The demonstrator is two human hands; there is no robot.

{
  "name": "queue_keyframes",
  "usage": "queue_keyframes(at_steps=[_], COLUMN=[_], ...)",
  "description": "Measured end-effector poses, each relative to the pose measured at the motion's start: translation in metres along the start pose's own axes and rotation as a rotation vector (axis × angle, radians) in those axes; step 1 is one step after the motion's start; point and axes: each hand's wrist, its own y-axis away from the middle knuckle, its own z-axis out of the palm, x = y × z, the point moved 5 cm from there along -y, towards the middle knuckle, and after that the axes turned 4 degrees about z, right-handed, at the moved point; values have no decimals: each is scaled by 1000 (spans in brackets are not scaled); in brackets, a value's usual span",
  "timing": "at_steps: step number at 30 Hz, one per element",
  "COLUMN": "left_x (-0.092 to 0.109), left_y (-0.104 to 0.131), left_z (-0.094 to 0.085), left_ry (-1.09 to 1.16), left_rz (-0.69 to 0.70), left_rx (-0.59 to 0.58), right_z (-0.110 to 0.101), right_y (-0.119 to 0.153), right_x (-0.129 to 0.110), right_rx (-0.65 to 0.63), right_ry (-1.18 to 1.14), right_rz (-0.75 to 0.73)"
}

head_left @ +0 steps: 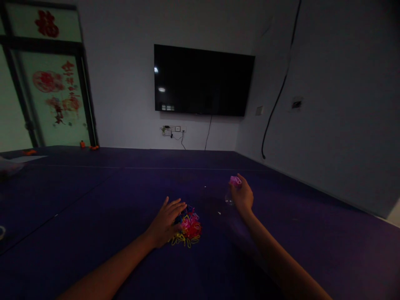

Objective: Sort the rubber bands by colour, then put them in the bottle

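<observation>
A small heap of coloured loops, like rubber bands, lies on the dark purple surface; pink, red, yellow and blue ones show. My left hand rests at the heap's left side, its fingers spread and partly covering the blue loops. Farther right, my right hand is closed, with pink bands between thumb and fingers. Just below and left of that hand shows a small clear container, partly hidden by the fingers. Whether the hand touches the container I cannot tell.
Tiny white scraps lie between the hands. A television hangs on the far wall above sockets. A cable dangles down the right wall. Small orange objects sit by the glass door.
</observation>
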Motion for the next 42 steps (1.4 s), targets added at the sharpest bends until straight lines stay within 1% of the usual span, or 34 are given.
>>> queue_keyframes(at_steps=[3,5,8,10,12,15,17,19,22,24,27,29,31,33,35,37,39,40,42], left_x=[1,0,-1,-2,-4,-5,-5,-4,0,3,3,2,1,0,1,3,6,7,8], left_y=[0,0,1,2,5,9,10,11,10,10,10,11,11,12,11,10,10,9,9], left_z=[-4,-8,-14,-18,-21,-24,-24,-23,-21,-20,-19,-20,-23,-27,-29,-30,-29,-28,-28], left_ry=[-45,-95,-173,-227,-284,-345,-356,-357,-362,-370,-362,-342,-335,-356,-391,-423,-446,-455,-459], left_rz=[-19,-56,-119,-153,-178,-188,-179,-157,-107,-90,-96,-96,-97,-106,-92,-49,-1,13,9], left_rx=[69,133,255,336,402,457,459,443,419,408,401,412,447,495,519,517,507,509,521], right_z=[0,4,18,28,36,42,42,38,32,31,31,30,27,23,21,22,25,25,22], right_y=[9,22,52,77,104,135,144,145,139,136,133,132,130,127,121,117,117,118,119], right_x=[-23,-45,-82,-106,-124,-138,-139,-138,-137,-137,-143,-149,-156,-159,-157,-153,-152,-153,-159], right_rx=[25,3,-153,-260,-364,-505,-541,-545,-521,-520,-575,-649,-746,-815,-809,-810,-862,-892,-929], right_ry=[-88,-239,-538,-653,-715,-741,-693,-582,-321,-227,-222,-248,-299,-359,-360,-304,-231,-211,-222], right_rz=[-57,-96,-105,-120,-128,-114,-112,-156,-264,-309,-397,-508,-647,-728,-686,-595,-549,-560,-637])
